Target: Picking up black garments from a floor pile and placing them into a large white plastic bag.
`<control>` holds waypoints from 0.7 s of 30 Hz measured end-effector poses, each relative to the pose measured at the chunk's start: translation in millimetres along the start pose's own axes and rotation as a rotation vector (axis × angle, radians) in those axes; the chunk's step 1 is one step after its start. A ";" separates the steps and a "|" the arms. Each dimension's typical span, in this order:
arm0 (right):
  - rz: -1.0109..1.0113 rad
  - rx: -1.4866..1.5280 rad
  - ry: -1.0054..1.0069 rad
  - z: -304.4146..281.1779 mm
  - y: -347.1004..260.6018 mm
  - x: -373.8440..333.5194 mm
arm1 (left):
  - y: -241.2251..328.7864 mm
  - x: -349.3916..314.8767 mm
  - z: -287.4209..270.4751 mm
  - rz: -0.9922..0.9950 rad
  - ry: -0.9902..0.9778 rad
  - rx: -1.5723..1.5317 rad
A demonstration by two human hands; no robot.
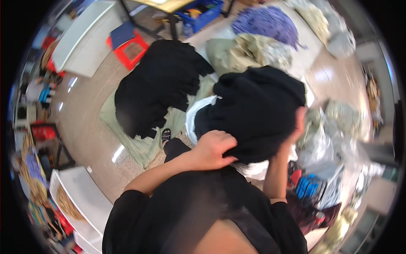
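A large bunched heap of black fabric (258, 106) fills the space in front of me. It lies over a white bag or liner (192, 116), whose rim shows at its left and below it. My left hand (213, 148) is closed on the near left edge of this fabric, fingers curled and knuckles up. Along the right side, my right hand (294, 129) holds the same bundle, its fingers partly hidden and blurred. Left of the bundle, a second pile of black fabric (158, 84) is spread over a pale green sheet (146, 154) on the floor.
Beyond the bundle are beige sacks (243, 53) and a purple cloth pile (266, 25). A red stool (133, 51) stands near a white box-like unit (86, 40). Clear plastic bags (323, 144) and a blue basket-like object (311, 188) crowd the right; a white bin (82, 199) stands lower left.
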State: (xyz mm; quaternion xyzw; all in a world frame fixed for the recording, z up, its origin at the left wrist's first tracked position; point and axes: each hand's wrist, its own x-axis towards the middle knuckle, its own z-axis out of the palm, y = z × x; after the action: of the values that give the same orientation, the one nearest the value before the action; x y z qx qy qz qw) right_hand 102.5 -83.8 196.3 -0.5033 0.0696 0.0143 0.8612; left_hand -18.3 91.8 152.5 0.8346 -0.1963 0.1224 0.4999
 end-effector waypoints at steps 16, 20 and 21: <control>-0.410 -0.153 -0.208 342.6 124.1 -76.6 | -67.5 -203.8 -141.5 -0.415 0.568 -0.666; 0.522 -0.225 -0.681 320.6 195.0 -85.3 | -91.5 -254.4 -153.0 -0.742 0.966 -0.897; 0.678 -0.326 -0.680 325.3 206.4 -99.3 | -97.3 -265.4 -159.4 -0.747 1.158 -0.991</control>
State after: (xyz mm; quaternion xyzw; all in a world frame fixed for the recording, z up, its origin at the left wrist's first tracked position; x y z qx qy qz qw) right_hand 19.0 305.1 188.5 -0.5473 -0.0583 0.4668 0.6922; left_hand -212.9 328.2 44.7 0.3349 0.3483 0.2571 0.8369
